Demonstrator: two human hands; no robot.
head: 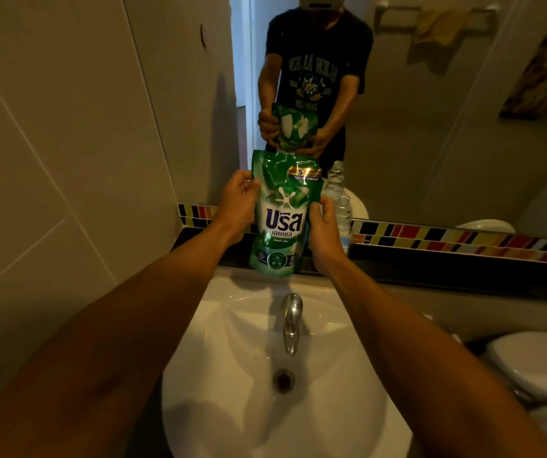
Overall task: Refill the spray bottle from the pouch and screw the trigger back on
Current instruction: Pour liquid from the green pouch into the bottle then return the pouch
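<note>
Green pouch (282, 216) upright, held btwn both hands over back ledge (430, 259) behind sink (232, 408), in front of mirror (430, 110). Left hand (237, 203) fingers curled on pouch's upper left edge; right hand (323, 226) clasps mid right edge, thumb on front. Clear bottle (343, 213) just behind right hand, at pouch's right. Tap (291, 320) below.

Tap (291, 320) blocks basin (232, 408) centre; sides free.
</note>
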